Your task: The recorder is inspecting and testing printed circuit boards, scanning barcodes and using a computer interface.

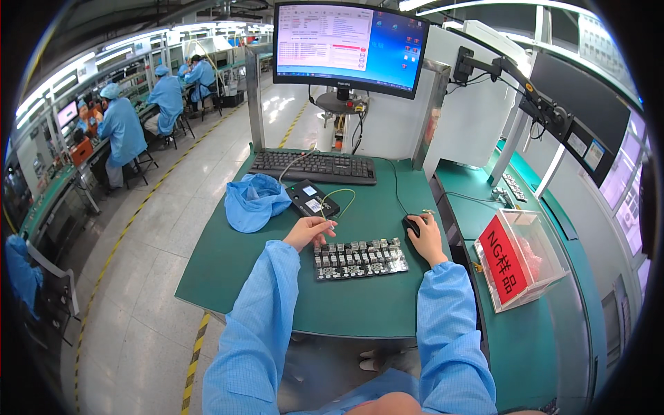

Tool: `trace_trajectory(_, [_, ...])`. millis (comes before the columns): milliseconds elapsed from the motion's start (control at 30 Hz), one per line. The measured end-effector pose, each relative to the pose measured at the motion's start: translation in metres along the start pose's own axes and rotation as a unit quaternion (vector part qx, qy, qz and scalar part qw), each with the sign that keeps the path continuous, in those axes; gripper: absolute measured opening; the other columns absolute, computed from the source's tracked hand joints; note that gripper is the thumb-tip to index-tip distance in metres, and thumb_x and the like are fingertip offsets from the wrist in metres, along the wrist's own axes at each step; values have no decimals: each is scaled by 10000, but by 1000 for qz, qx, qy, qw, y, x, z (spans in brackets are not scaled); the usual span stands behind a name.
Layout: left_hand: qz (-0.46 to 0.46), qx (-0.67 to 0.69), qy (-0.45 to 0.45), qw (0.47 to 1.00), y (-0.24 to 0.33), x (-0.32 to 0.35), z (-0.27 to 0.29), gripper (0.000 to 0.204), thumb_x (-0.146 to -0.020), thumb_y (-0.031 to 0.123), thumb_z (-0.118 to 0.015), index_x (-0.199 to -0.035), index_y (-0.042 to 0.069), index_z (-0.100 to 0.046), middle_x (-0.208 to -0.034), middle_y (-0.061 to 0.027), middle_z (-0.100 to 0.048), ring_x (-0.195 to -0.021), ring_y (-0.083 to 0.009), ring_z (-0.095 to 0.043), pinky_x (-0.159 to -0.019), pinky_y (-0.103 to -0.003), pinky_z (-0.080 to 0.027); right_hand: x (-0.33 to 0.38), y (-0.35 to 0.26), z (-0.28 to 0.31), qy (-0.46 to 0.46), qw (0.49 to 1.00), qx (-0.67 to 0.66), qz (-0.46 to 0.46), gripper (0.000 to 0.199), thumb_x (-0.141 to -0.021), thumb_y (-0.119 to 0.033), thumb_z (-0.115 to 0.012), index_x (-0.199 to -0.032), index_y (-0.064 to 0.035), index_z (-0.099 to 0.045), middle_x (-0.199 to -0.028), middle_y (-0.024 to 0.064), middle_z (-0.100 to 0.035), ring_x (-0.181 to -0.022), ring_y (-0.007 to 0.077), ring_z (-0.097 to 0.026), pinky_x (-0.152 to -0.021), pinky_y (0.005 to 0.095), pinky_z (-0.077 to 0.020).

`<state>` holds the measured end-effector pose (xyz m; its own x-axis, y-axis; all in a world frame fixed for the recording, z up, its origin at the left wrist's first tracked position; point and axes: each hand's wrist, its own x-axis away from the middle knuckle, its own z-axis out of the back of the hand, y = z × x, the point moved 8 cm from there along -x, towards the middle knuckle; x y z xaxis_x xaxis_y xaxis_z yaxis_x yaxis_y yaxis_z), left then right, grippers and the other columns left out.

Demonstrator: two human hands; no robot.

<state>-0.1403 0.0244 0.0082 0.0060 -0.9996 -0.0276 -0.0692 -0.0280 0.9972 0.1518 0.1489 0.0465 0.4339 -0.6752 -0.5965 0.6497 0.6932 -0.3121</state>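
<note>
The left hand (309, 233), near the yellow-green cable (353, 198), has an unclear grip; the right hand (428, 239) grasps a computer mouse (412, 225).

Component-studded panel (361, 260), black mouse (413, 224), yellow-green cable (354, 196)
Panel lies flat; mouse sits near its far right corner; cable loops beyond it.

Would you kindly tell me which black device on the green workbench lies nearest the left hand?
The rectangular black box with pale labels, just beyond the left hand; the keyboard lies farther back, and the mouse sits under the right hand.
</note>
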Motion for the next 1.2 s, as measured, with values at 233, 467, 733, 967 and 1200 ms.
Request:
trace_trajectory(233, [-2,-6,22,1000,0,2,-1,268,-922,239,-591,-1056,12,-637,-757,20,-591,-558,-36,-525,-491,-194,-426,3,1,0,-1,1000,3,0,350,-779,-173,-663,-1125,-162,-617,-1125,128,-507,-1032,338,-525,-880,422,-444])
trace_trajectory(467, [-21,-138,25,990,20,-3,-26,246,-869,274,-656,-949,42,-676,-729,7,-619,-572,-68,-575,-486,-217,-437,0,1,3,21,1000,9,9,339,-759,-171,-662,-1096,-169,-618,-1090,128,-519,-977,348,-531,-841,425,-450])
trace_trajectory(733, [-76,-292,-28,953,36,-28,-119,199,-830,201,-677,-916,22,-693,-777,-43,-676,-598,-94,-630,-511,-251,-469,-2,-1,1,23,1000,5,15,339,-756,-174,-665,-1093,-165,-623,-1091,120,-523,-962,343,-532,-830,423,-457])
trace_trajectory(967, [-115,-386,46,914,36,-27,-109,183,-802,187,-673,-934,62,-693,-821,-25,-694,-526,-114,-621,-547,-265,-474,0,0,3,16,1000,-1,9,342,-756,-181,-670,-1094,-168,-622,-1082,118,-519,-962,337,-534,-825,422,-460])
trace_trajectory(1200, [-13,-331,46,943,25,-23,-96,160,-792,208,-666,-910,108,-703,-868,-4,-701,-534,-128,-616,-552,-272,-479,-1,4,0,-12,1000,-2,-5,346,-781,-175,-656,-1124,-164,-612,-1120,126,-505,-1005,344,-527,-866,423,-459])
